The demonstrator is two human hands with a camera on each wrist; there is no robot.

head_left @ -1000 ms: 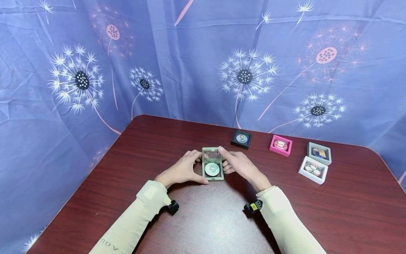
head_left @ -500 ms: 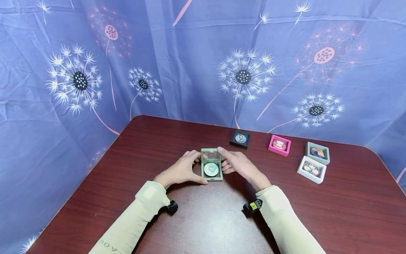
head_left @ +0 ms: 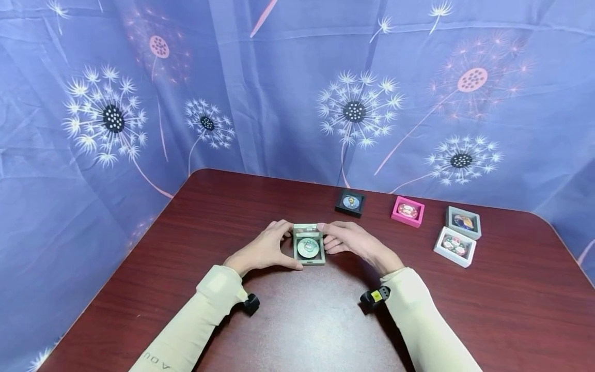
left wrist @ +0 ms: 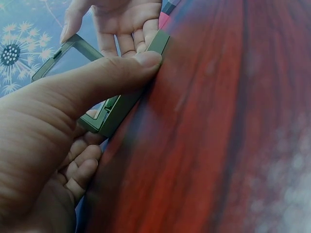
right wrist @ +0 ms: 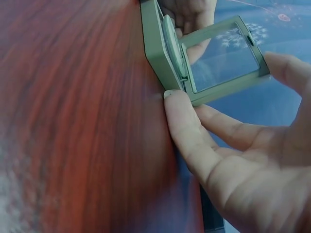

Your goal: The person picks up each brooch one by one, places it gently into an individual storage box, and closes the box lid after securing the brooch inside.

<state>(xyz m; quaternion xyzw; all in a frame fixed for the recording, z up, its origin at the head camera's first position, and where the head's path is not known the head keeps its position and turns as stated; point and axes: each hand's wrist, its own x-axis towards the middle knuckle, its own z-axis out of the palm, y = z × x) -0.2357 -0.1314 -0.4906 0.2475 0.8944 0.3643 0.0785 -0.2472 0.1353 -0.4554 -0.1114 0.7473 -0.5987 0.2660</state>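
A small green display case (head_left: 309, 262) rests on the table in front of me, its hinged clear-window lid (right wrist: 223, 87) raised at a steep tilt over the far side. A round, pale green disc (head_left: 308, 248) with a printed design lies in its base. My left hand (head_left: 265, 249) grips the base, thumb at the near left corner and fingers round the far left side. At the opposite side, my right hand (head_left: 358, 243) has its thumb on the lid's free edge, while its curled fingers touch the base's right side and hinge area.
Toward the back right of the brown wooden table (head_left: 297, 330) lie a black case (head_left: 343, 211), a pink case (head_left: 405, 219), a grey case (head_left: 473, 233) and a white case (head_left: 451, 256), each with a round piece inside. The grey and white ones touch. A blue floral curtain (head_left: 279, 103) hangs behind.
The lid has swung up from a more laid-back angle to a steeper one, with my right thumb on its edge. My left hand has stayed on the base.
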